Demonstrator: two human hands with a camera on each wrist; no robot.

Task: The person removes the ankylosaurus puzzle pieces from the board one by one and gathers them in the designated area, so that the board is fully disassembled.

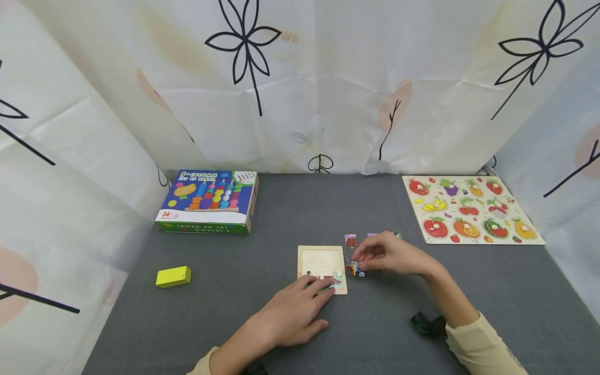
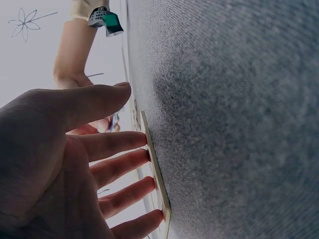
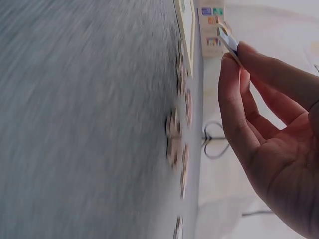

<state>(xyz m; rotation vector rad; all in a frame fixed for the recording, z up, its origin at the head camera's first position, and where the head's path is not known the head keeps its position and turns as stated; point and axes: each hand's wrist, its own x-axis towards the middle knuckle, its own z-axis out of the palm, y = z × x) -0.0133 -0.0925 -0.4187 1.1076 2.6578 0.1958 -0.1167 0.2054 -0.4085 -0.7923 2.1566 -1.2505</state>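
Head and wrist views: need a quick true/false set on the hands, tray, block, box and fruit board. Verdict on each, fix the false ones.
1. Fingers of the left hand touch the wooden tray. True.
2. The right hand pinches a puzzle piece. True.
3. The tray is completely filled with pieces. False: its upper part is bare.
4. The yellow block lies nearer the camera than the bead-set box. True.
5. The fruit board lies to the left of the bead-set box. False: it lies to the right of it, on the person's right side.
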